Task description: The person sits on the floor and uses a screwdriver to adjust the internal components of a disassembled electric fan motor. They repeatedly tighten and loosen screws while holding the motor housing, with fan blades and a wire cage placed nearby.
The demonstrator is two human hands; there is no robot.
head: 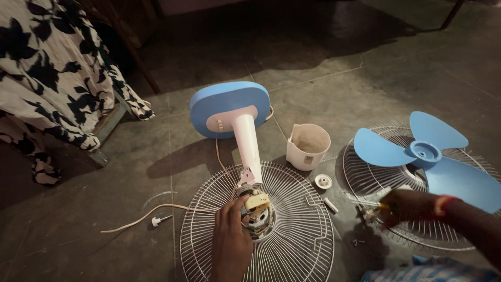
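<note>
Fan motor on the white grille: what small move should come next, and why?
Probably bring the right hand, which is at a small tool or part I cannot identify, across to the motor. The left hand already steadies the exposed motor on the white grille, with the motor cover set aside and loose screws on the floor.

The fan motor [255, 211] sits on the left grille [292, 235], the blade [425, 154] on the right grille [376, 177].
</note>
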